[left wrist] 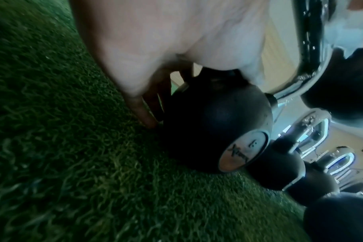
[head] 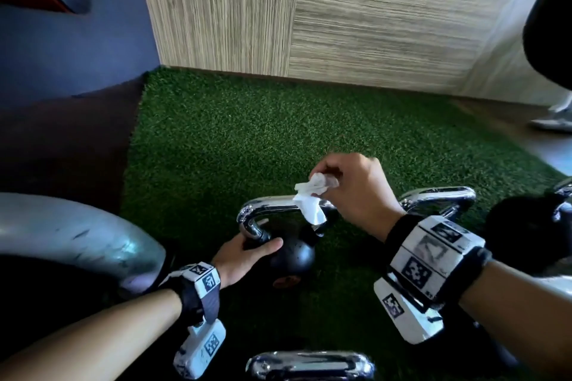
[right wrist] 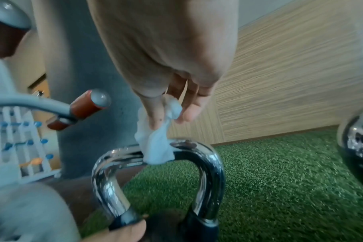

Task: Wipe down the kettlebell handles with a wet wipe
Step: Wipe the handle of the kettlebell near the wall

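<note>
The green turf mat point(head: 235, 133) carries everything here, and it reaches to the wood-pattern wall point(head: 371, 15) at its far edge. Near the front edge of the mat stands the black kettlebell point(head: 294, 257) with its chrome handle point(head: 272, 206); a second chrome handle point(head: 439, 196) is just beside it on the right, and a third one point(head: 309, 365) shows at the front.

The left hand point(head: 244, 254) grips the left foot of the handle where it meets the ball, thumb across the front. The right hand point(head: 349, 185) pinches a crumpled wet wipe point(head: 309, 201) between thumb and fingers, and the wipe hangs onto the top bar of the handle.

I judge that the wipe touches only a small part of the bar, so the curved sides may stay unwiped. The pinch is also light; the wipe could slip out during rubbing.

The round plate point(left wrist: 244, 151) on the ball has marks, but they are too blurred to read.
</note>
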Demonstrator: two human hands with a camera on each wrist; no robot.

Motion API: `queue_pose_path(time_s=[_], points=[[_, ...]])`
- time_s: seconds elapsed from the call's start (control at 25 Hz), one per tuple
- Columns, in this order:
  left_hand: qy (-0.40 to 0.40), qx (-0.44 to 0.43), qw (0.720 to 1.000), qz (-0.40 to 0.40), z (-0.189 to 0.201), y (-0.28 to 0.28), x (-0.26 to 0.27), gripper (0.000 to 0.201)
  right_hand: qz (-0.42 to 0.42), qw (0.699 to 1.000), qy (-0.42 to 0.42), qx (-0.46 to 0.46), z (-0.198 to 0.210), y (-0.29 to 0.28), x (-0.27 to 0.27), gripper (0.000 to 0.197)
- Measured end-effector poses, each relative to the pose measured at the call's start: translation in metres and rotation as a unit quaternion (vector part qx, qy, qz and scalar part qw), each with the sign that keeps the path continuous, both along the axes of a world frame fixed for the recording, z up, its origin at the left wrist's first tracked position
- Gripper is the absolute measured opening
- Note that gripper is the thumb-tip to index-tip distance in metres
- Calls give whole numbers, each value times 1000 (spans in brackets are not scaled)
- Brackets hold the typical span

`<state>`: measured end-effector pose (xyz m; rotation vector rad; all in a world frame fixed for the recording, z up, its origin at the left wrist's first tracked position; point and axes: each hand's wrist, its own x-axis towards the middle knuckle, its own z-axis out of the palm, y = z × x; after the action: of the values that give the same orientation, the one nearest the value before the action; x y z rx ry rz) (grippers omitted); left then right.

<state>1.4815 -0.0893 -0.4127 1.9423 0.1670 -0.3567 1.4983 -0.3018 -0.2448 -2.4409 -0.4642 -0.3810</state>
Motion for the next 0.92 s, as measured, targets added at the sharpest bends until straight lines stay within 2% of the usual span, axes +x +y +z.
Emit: queue_pose_path(time_s=[0.08, 0.28, 0.32, 0.4, 0.48, 0.6, 0.64, 0.76, 0.84, 0.92], points=[[4, -11, 1000, 18, -1, -3, -3, 40, 26, 999, -19, -31, -10, 4, -3, 18], [13, -1, 1000, 22, -5, -1, -2, 29, 58, 994, -35, -84, -27, 7, -1, 25], [14, -2, 1000, 19, -7, 0, -1, 34, 61, 992, -36, -107, -29, 11, -1, 23], [16, -1, 1000, 0, -11, 2, 1, 55, 47, 989, -22, -140, -29, 21, -7, 14], [19, 1, 1000, -1, -13, 4, 2, 67, 34, 985, -2, -170, -28, 24, -16, 21], [21, 11, 1000, 2, -6, 2, -2, 41, 17, 971, -6, -239, -28, 17, -21, 35], [18, 8, 1000, -1, -2, 1, -3, 41, 19, 970, -1, -242, -28, 15, -20, 33], [17, 5, 1000, -7, 1, 2, -3, 63, 66, 979, -16, -195, -30, 17, -14, 26], [11, 7, 1000, -10, -1, 3, -2, 61, 85, 980, -63, -171, -30, 11, -11, 17], [5, 11, 1000, -12, 2, 1, -4, 47, 40, 989, -68, -123, -29, -5, -8, 17]])
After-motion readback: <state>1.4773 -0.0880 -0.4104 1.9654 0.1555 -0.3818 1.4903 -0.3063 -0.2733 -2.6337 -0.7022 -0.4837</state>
